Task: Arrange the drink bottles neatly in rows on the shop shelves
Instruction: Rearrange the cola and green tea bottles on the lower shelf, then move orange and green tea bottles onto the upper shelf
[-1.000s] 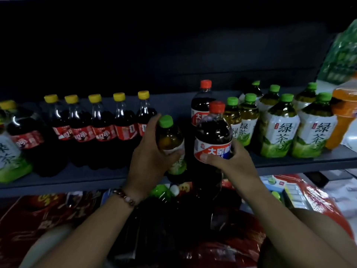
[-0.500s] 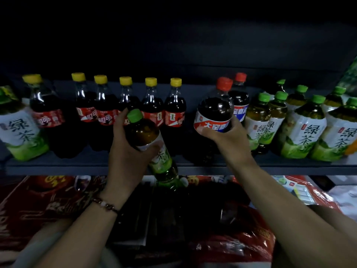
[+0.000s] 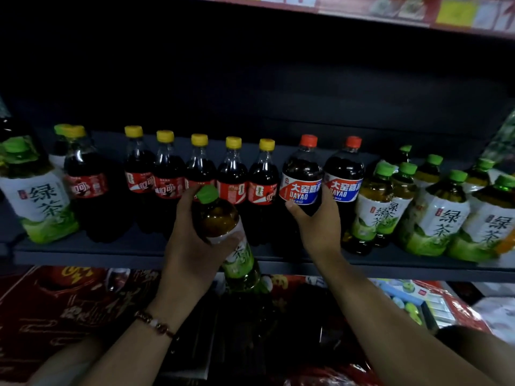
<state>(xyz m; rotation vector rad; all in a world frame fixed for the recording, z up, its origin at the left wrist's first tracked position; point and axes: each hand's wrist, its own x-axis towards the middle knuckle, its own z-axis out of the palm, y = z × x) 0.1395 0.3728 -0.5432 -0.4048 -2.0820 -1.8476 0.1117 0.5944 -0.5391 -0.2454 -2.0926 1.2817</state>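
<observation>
Cola bottles (image 3: 199,174) with yellow caps already stand in a row on the shelf (image 3: 83,253). Right hand (image 3: 317,222) grips a red-capped Dayao bottle (image 3: 302,179) beside its twin, while left hand (image 3: 189,246) holds a tilted green tea bottle (image 3: 223,227) off the shelf, not yet placed.

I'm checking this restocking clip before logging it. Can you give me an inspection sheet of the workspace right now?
Surface: dark shelf, bottles standing in rows.
Job's things: yellow-cap colas, two Dayao bottles, green teas; held tea bottle tilted, off the shelf.
Clutter: red packaging below.
Hands: left hand grips the tea bottle; right hand grips a Dayao bottle on the shelf.
Cables: nothing seen.
Surroundings: upper shelf edge with labels.
</observation>
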